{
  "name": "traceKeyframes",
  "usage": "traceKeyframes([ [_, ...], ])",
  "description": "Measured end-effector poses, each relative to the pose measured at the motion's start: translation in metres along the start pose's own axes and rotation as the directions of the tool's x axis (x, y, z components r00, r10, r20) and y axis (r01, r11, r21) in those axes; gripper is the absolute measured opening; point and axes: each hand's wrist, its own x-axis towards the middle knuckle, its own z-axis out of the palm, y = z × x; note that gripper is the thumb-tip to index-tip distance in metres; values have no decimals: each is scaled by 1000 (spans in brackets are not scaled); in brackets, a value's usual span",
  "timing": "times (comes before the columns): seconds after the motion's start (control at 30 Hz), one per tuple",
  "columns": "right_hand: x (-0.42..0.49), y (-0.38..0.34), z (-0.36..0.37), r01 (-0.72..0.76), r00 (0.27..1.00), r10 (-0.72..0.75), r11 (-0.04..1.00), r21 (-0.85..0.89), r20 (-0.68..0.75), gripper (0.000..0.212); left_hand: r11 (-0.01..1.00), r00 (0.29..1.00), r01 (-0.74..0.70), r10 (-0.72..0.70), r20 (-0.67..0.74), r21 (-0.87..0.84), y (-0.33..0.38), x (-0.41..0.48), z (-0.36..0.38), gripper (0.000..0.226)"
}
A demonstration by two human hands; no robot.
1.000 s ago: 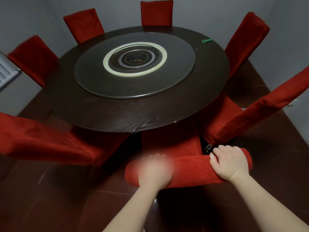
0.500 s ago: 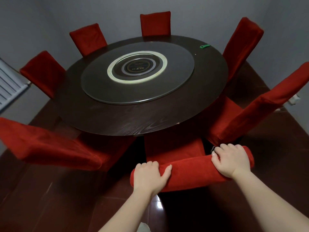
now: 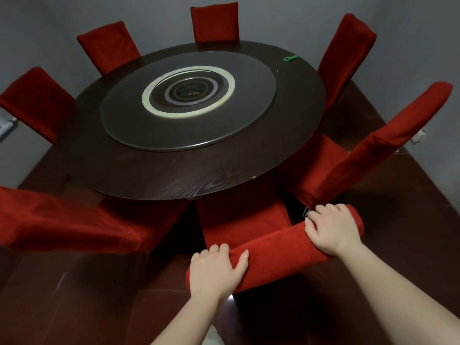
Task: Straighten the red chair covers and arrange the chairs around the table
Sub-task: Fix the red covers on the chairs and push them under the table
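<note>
A round dark wooden table [image 3: 154, 175] with a glass turntable [image 3: 189, 120] fills the middle. Several chairs in red covers ring it. The nearest red-covered chair [image 3: 276, 250] stands right in front of me, its seat partly under the table edge. My left hand [image 3: 216, 267] grips the left end of its backrest top, fingers curled over the front. My right hand [image 3: 333, 227] grips the right end the same way. Another red chair [image 3: 373, 150] stands close on the right, almost touching my right hand, and one more red chair [image 3: 62, 222] is at the near left.
More red chairs stand at the far left [image 3: 37, 100], back left [image 3: 109, 46], back [image 3: 215, 21] and back right [image 3: 348, 53]. A small green object [image 3: 290, 58] lies on the table's far right. Grey walls close in behind; dark tiled floor [image 3: 398, 245] lies at the right.
The view has shifted and the chair back now sits tilted, its left end nearer me. My left hand has settled its grip on the backrest; my right hand has kept its hold.
</note>
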Motion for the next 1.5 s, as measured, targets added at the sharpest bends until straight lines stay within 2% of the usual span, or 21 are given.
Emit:
traceKeyframes([
  [0.2, 20, 27, 11, 70, 994, -63, 995, 69, -91, 38, 1000, 1000, 9, -9, 12, -30, 15, 21, 3, 68],
  [0.33, 31, 46, 20, 108, 985, -93, 989, 100, -146, 35, 998, 999, 27, -29, -28, -64, 32, 31, 4, 63],
  [0.47, 29, 47, 24, 116, 985, -102, 988, 98, -137, 34, 999, 1000, 4, -6, -31, -45, 31, 29, 6, 64],
  [0.63, 24, 44, 27, 95, 987, -81, 990, 103, -137, 32, 997, 994, -33, 26, -103, -68, 30, 28, 11, 48],
  [0.83, 25, 42, 22, 122, 986, -110, 988, 97, -124, 34, 999, 996, -12, 8, -90, -51, 31, 23, 6, 53],
  [1.0, 23, 45, 24, 141, 989, -136, 986, 88, -54, 42, 997, 990, 69, -74, -119, -45, 36, 19, 7, 52],
  [1.23, 22, 50, 19, 208, 977, -212, 969, 134, 19, 44, 948, 930, 300, -315, -186, -105, 64, 14, 6, 51],
  [1.5, 24, 61, 20, 276, 959, -282, 951, 140, 28, 46, 909, 877, 393, -417, -240, -142, 84, 1, 11, 51],
])
